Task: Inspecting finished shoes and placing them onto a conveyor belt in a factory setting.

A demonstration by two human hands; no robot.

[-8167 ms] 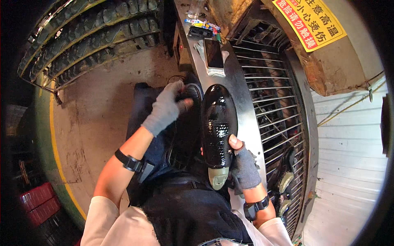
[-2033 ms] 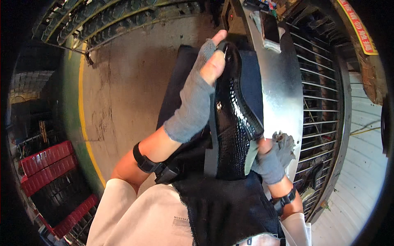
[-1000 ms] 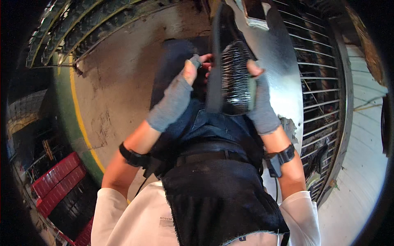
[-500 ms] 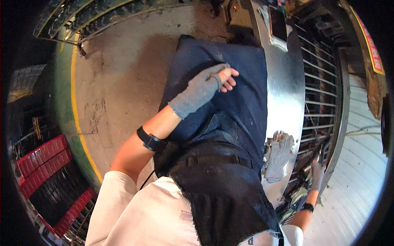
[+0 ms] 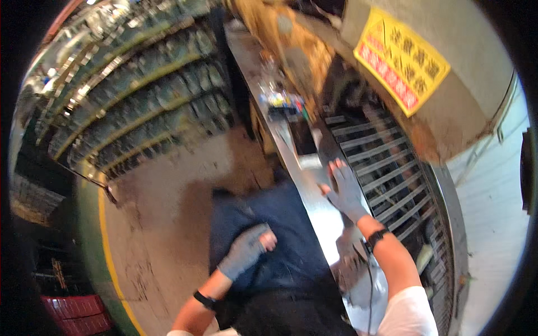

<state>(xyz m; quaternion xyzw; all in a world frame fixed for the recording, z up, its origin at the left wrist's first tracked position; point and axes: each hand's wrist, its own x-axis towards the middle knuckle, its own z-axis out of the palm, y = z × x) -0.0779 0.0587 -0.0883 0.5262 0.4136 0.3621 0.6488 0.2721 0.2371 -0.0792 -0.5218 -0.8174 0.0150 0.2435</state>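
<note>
My left hand (image 5: 247, 251), in a grey fingerless glove, rests over the dark blue cloth (image 5: 291, 224) on my lap. Its bare fingertips curl inward, and nothing shows in them. My right hand (image 5: 345, 191), gloved alike, reaches over the shiny metal bench (image 5: 325, 221) with thumb and fingers apart. It holds nothing visible. Just beyond its fingertips lies a dark, flat, phone-like rectangle (image 5: 303, 137) on something pale. Grey work gloves (image 5: 351, 259) lie in shadow on the bench, nearer me than the right hand.
Right of the bench runs a rack of metal slats (image 5: 386, 173). A large beige housing (image 5: 465, 112) with a yellow and red warning label (image 5: 402, 60) overhangs it. Small colourful items (image 5: 283, 102) sit farther along the bench. Loaded shelves (image 5: 151, 106) stand far left; red bins (image 5: 75, 313) are lower left.
My right hand has come from low beside the slatted rack, forward and left over the bench. My view has swung up and right, bringing the warning label into full sight. The left hand stays over my lap.
</note>
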